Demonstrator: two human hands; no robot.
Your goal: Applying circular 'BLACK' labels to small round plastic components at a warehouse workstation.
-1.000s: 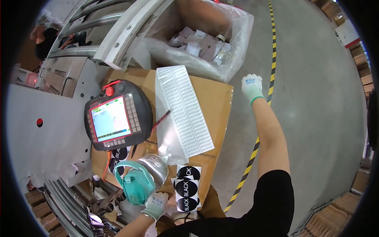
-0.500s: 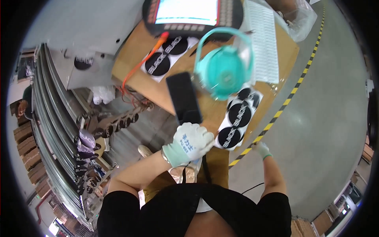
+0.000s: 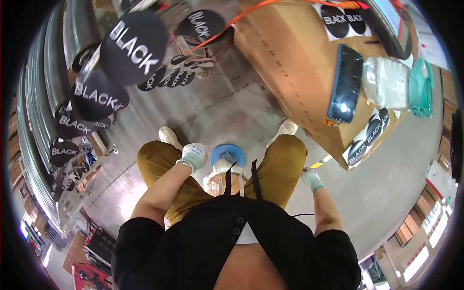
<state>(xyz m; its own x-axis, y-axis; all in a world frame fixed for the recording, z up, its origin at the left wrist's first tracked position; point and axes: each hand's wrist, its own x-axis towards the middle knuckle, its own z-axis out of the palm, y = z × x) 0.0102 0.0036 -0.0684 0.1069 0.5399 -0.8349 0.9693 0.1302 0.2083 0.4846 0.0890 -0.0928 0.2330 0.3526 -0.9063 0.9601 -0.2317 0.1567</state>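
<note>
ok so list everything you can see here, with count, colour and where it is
cardboard box: one, brown, upper right, standing on the floor
phone: one, dark, lying on the box top
clear bag: one, whitish, on the box beside the phone
teal handled holder: one, teal, right of the bag
handheld screen unit: one, dark, top right edge of the box
round stickers on sheets: several, black, on the box corner and top
round discs: many, black, on the rack at left
orange cable: one, across the box top
blue disc: one, on the floor between the knees
shoes: two, white
left hand: gloved, white, at the left knee
right hand: gloved, white-green, by the right thigh
</note>
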